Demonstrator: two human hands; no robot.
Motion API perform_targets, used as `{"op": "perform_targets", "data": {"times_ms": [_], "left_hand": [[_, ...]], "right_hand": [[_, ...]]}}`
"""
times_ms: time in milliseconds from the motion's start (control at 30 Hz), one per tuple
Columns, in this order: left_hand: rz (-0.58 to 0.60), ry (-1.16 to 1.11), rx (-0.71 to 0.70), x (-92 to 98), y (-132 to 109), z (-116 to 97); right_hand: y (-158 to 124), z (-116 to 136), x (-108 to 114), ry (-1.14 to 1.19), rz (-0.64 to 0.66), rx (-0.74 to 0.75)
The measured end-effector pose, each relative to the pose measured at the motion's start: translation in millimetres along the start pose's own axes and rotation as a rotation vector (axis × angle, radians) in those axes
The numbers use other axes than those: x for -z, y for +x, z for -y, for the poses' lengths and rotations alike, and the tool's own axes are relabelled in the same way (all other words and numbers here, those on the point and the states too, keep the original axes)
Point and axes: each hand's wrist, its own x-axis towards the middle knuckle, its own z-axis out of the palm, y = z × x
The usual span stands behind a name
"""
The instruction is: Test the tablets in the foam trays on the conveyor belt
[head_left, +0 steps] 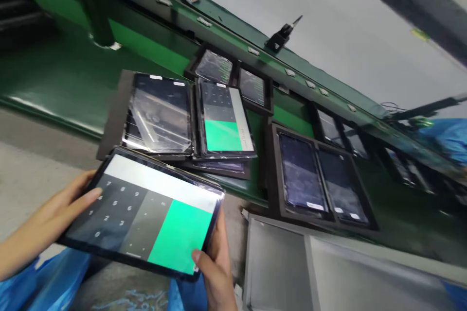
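Observation:
Between my two hands is a tablet [138, 211], tilted, its lit screen showing a calculator with a green block. My left hand [73, 199] grips its left side, thumb on the glass near the number keys. My right hand [217, 262] holds the lower right corner, thumb over the edge of the green area. Just beyond it, a dark tablet [160, 114] rests in a black tray [113, 116]. Beside that lies another tablet [226, 121] with a lit calculator screen. Part of a further tablet shows under these two.
A black tray [273, 175] with two dark tablets stands to the right on the green bench [65, 82]. More trayed tablets line the back. A grey metal panel [277, 262] is at the lower right. Blue-clad person [447, 138] at the far right.

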Motion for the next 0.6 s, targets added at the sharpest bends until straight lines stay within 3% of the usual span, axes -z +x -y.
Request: {"op": "perform_targets", "data": {"times_ms": [100, 300, 467, 600], "left_hand": [[0.046, -0.022, -0.011, -7.2, 0.0, -1.8], [-0.035, 0.155, -0.077, -16.4, -1.4, -0.5], [0.014, -0.021, -0.059, -12.3, -10.9, -10.9], [0.028, -0.087, 0.047, -8.1, -13.5, -2.3]], "right_hand": [[-3.3, -2.2, 0.8, -0.068, 0.007, 0.021], [-18.9, -0.9, -7.8, -0.105, -0.003, -0.017], [-25.1, -3.4, -10.9, -0.007, -0.058, -0.035], [-24.9, -10.5, -2.9, -0.016, -0.004, 0.006]]}}
